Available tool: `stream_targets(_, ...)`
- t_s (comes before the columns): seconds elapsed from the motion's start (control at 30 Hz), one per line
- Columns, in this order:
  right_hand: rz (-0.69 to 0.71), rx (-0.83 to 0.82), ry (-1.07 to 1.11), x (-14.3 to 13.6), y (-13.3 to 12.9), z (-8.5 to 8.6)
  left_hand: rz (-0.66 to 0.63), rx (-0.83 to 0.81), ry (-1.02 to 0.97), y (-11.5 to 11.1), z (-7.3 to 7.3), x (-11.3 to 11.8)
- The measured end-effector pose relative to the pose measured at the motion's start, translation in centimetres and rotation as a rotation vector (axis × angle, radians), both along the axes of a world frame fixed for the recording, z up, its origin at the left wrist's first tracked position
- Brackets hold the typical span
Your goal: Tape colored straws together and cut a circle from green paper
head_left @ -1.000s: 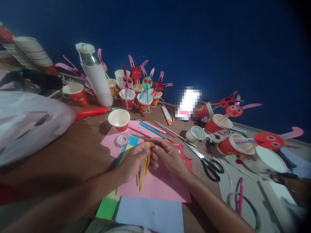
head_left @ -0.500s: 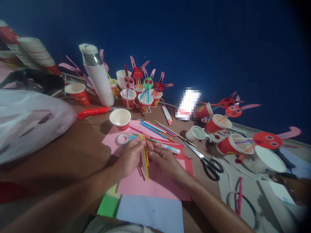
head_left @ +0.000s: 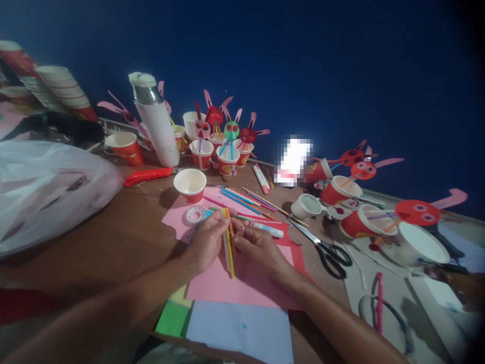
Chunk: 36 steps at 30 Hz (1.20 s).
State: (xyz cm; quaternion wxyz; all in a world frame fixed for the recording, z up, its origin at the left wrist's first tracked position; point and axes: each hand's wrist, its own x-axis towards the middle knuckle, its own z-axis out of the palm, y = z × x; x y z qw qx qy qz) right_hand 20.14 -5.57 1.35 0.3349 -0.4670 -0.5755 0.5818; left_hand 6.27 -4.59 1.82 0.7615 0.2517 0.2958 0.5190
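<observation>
My left hand point(head_left: 206, 245) is closed, thumb on top, around a few thin craft sticks, among them a yellow stick point(head_left: 230, 255) and a pale one. Just to the right, my right hand point(head_left: 261, 247) pinches an orange stick point(head_left: 232, 231) against that bundle; its fingertips are partly hidden. Both hands are over pink paper point(head_left: 242, 293). Behind my left hand sits a roll of tape point(head_left: 195, 216). A clear tube with a pale cap point(head_left: 270, 231) lies beyond my right fingers. More coloured sticks point(head_left: 242, 201) are scattered farther back.
Black-handled scissors point(head_left: 322, 247) lie to the right near a small white cup point(head_left: 307, 206). A paper cup point(head_left: 190, 184), a red cutter point(head_left: 147, 176) and a white flask point(head_left: 155, 121) stand or lie behind. Several cups hold rabbit-faced puppets point(head_left: 231, 130). A plastic bag point(head_left: 53, 192) fills the left.
The view has shifted slightly. The orange stick's upper end shows more beside the yellow one, and its lower part leans more toward my right fingers. Both hands keep their hold.
</observation>
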Motion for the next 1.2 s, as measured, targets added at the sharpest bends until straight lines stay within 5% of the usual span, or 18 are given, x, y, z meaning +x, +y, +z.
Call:
stream_targets(0.4,-0.023,-0.040,0.047,-0.3,-0.1,-1.4,-0.009,0.030,0.033,-0.2,-0.5,0.1)
stream_targets(1.2,-0.064,-0.001,-0.061,-0.1,-0.6,-1.4,-0.069,0.040,0.066,-0.5,-0.7,0.2)
